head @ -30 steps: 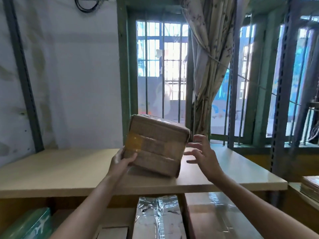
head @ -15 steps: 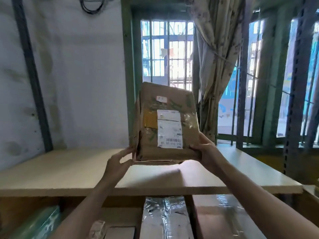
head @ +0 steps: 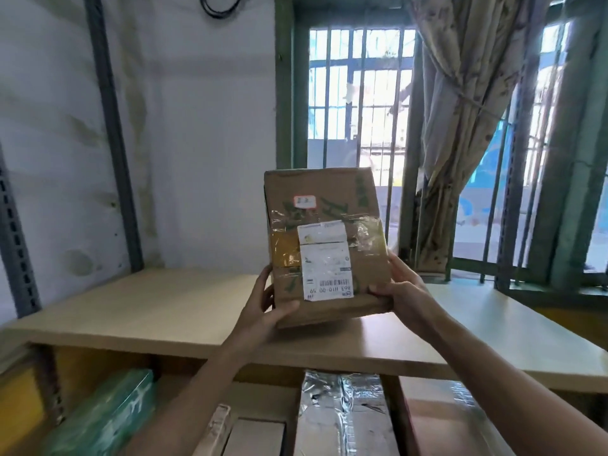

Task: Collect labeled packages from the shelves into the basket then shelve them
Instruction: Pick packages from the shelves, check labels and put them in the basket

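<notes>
a: box (head: 324,245)?
b: held upright above top shelf (head: 138,311). left hand (head: 263,311), right hand (head: 403,292) grasp lower corners.
a: handling?
b: stiff cardboard, probably light; tape slick, support underneath.

Brown cardboard package (head: 324,245) — taped, white shipping label upside down — held upright above the wooden shelf (head: 158,311).

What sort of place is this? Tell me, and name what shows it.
Probably a parcel storeroom or small warehouse: the left hand and right hand hold a taped cardboard box bearing a barcoded shipping label, and wrapped parcels crowd the level below the wooden shelf board.
</notes>
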Demonstrator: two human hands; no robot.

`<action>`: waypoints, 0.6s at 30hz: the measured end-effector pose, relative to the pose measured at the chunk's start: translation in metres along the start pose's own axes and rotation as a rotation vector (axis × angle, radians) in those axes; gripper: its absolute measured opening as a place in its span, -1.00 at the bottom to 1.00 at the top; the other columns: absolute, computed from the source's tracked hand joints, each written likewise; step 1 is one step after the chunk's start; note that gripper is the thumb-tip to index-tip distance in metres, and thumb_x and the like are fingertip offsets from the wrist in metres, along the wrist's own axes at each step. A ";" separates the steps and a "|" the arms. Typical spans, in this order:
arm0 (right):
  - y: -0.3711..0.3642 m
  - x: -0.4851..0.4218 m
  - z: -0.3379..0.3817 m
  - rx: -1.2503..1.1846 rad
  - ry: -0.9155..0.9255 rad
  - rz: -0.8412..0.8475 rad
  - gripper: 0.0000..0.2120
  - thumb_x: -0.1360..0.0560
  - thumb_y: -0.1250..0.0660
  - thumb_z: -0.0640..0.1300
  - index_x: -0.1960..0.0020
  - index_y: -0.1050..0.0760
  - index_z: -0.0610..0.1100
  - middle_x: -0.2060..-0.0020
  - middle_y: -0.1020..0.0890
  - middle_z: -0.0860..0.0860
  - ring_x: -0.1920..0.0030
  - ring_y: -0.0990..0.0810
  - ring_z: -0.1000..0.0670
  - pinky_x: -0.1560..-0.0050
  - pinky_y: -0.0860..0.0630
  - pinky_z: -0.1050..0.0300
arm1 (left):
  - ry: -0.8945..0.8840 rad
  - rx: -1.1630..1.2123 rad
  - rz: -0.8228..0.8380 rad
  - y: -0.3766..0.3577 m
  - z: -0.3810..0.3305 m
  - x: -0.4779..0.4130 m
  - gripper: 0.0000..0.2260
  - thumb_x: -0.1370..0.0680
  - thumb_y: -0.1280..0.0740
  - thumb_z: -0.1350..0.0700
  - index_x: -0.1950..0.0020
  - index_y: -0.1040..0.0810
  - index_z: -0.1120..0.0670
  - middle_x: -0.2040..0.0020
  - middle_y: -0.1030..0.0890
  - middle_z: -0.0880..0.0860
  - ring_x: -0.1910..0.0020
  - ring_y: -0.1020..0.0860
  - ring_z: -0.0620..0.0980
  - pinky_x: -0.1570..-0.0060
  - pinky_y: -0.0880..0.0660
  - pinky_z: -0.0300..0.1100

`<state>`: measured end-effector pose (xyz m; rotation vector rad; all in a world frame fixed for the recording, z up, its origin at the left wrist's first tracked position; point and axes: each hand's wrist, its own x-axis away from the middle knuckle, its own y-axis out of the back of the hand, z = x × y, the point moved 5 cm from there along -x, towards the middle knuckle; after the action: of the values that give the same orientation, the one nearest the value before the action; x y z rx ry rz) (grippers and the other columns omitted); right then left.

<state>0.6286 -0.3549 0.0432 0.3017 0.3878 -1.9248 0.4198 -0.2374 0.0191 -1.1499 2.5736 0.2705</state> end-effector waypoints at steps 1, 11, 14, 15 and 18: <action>-0.004 -0.001 -0.005 -0.002 -0.005 0.006 -0.28 -0.23 -0.32 -0.43 -0.32 -0.43 0.03 -0.17 -0.60 -0.07 -0.20 -0.55 -0.06 -0.16 -0.49 -0.06 | -0.003 -0.007 -0.008 0.007 0.002 0.001 -0.32 -0.25 -0.44 -0.02 -0.26 -0.19 -0.32 -0.37 -0.41 0.04 -0.31 -0.41 0.05 -0.27 -0.40 0.11; -0.059 -0.018 -0.019 0.158 -0.055 0.055 -0.31 -0.30 -0.49 -0.13 -0.32 -0.27 0.19 -0.06 -0.64 0.05 -0.07 -0.61 0.00 0.08 -0.59 0.06 | -0.045 -0.112 -0.204 0.070 -0.006 0.006 -0.36 -0.35 -0.43 -0.01 -0.36 -0.22 -0.19 -0.36 -0.41 0.06 -0.27 -0.44 0.06 -0.18 -0.49 0.05; -0.115 -0.034 -0.015 0.368 -0.051 0.116 -0.11 -0.28 -0.48 0.16 -0.42 0.00 0.27 -0.19 -0.54 0.06 -0.06 -0.60 0.03 0.23 -0.61 0.17 | -0.120 -0.104 -0.449 0.122 -0.027 0.014 -0.43 -0.39 -0.38 -0.12 -0.36 -0.27 -0.13 -0.32 -0.43 -0.01 -0.24 -0.45 0.00 -0.14 -0.47 -0.14; -0.137 -0.040 -0.015 0.409 -0.039 0.115 -0.10 -0.27 -0.40 0.25 -0.43 0.10 0.32 -0.25 -0.49 0.03 -0.06 -0.59 -0.01 0.24 -0.61 0.16 | -0.169 -0.101 -0.476 0.141 -0.035 0.017 -0.43 -0.39 -0.37 -0.14 -0.36 -0.27 -0.13 -0.31 -0.43 -0.06 -0.26 -0.43 -0.04 -0.18 -0.44 -0.17; -0.199 -0.055 -0.027 0.528 -0.052 0.103 -0.17 -0.23 -0.20 0.42 -0.38 0.16 0.45 -0.44 -0.30 -0.06 -0.18 -0.53 -0.13 0.15 -0.58 0.09 | -0.218 -0.211 -0.434 0.195 -0.049 0.022 -0.41 -0.47 -0.34 -0.08 -0.45 -0.19 -0.14 -0.40 -0.34 -0.10 -0.37 -0.32 -0.09 -0.38 -0.27 0.00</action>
<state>0.4646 -0.2281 0.0646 0.6003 -0.1776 -1.9041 0.2495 -0.1383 0.0659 -1.6169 2.0811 0.5381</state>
